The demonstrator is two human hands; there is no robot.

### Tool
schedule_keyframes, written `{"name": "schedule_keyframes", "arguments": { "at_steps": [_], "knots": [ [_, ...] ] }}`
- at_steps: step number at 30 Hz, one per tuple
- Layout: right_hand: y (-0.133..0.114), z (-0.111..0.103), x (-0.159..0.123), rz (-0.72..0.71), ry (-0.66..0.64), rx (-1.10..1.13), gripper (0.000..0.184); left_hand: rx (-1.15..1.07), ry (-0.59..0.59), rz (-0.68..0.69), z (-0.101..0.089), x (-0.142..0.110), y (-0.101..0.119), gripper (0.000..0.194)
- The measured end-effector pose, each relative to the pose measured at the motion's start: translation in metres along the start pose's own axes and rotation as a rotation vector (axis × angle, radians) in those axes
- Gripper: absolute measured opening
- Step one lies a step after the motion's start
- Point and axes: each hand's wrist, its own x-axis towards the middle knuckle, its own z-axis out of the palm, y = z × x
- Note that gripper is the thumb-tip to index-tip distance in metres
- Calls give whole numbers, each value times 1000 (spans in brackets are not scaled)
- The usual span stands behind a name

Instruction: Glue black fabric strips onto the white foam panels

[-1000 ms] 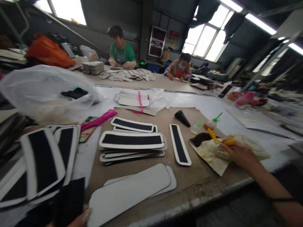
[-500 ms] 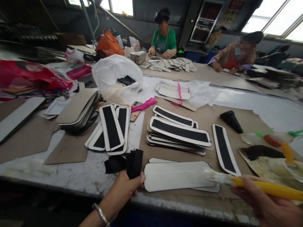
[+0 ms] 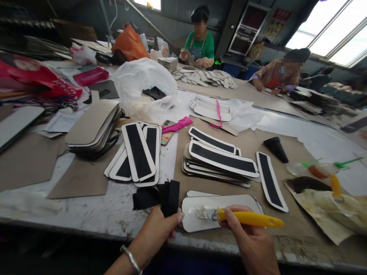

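Observation:
My right hand [image 3: 252,244] grips a yellow-handled brush [image 3: 243,217]. Its bristles rest on the left end of a white oblong piece [image 3: 237,202] that lies at the near table edge. My left hand [image 3: 156,233], with a bracelet on the wrist, pinches a bunch of black strips [image 3: 169,196] upright just left of that piece. Behind it lies a stack of white pieces with black strips [image 3: 220,162] and a single one [image 3: 271,181] to the right.
More striped pieces [image 3: 137,154] and a grey stack [image 3: 94,128] lie to the left. A glue-smeared sheet [image 3: 329,206], small bottles [image 3: 312,170] and a black cone [image 3: 276,149] sit at right. A white plastic bag [image 3: 146,89] stands behind. Two people work at the far side.
My right hand has brought the brush leftward onto the white piece. The view has shifted slightly; my left hand still holds the black strips in the same place.

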Motion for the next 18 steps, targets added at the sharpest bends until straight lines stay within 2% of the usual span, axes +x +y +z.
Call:
{"name": "schedule_keyframes", "arguments": {
  "at_steps": [4,6,8,13,18],
  "knots": [
    [3,12,-5,-24,-91,35,28,-1,-4,4,-1,0,-2,28],
    [10,10,-3,-90,-92,-43,28,1,-1,-4,-1,0,-2,29],
    [18,-1,4,-155,-22,-191,29,4,1,-10,-1,1,-3,30],
    [32,-47,24,-338,217,-592,35,-13,44,-8,-1,4,-9,31],
    [32,-76,36,-596,332,-776,35,3,96,22,0,9,-23,33]
  ]
}}
